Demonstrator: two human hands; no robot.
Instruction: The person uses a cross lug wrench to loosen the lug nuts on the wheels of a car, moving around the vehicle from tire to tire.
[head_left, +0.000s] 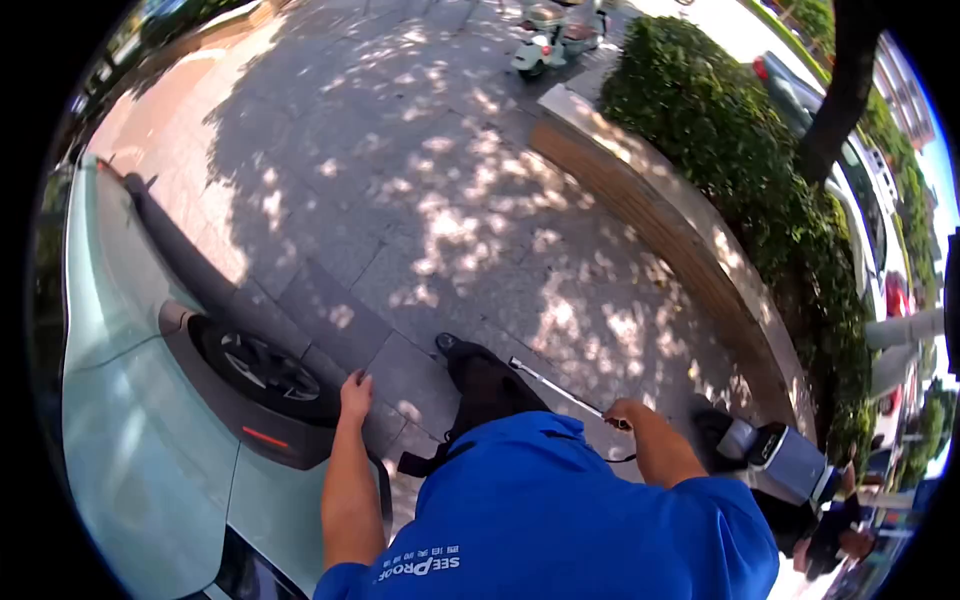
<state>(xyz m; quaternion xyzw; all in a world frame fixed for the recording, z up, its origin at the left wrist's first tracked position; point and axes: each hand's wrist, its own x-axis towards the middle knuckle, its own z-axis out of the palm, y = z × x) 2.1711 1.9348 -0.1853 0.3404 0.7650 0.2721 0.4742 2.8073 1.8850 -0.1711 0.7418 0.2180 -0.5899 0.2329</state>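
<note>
My right hand [627, 413] is closed around one end of a slim silver metal rod [560, 390]. The rod slants away to a short dark crosswise end, held above the paving in front of my body. My left hand [356, 392] hangs beside the front or rear wheel [268, 368] of a pale green car [140, 440], apart from the tyre. Its fingers are loosely bent, with a gap at the thumb, and nothing shows in them. A dark shoe [446, 342] of mine stands on the paving between the hands.
Sun-dappled grey paving [400, 180] stretches ahead. A curved low stone wall [650, 200] with a hedge [700, 120] runs along the right. A scooter [550, 45] is parked at the far end. On the right are a grey box-shaped unit [790, 462] and another person [835, 535].
</note>
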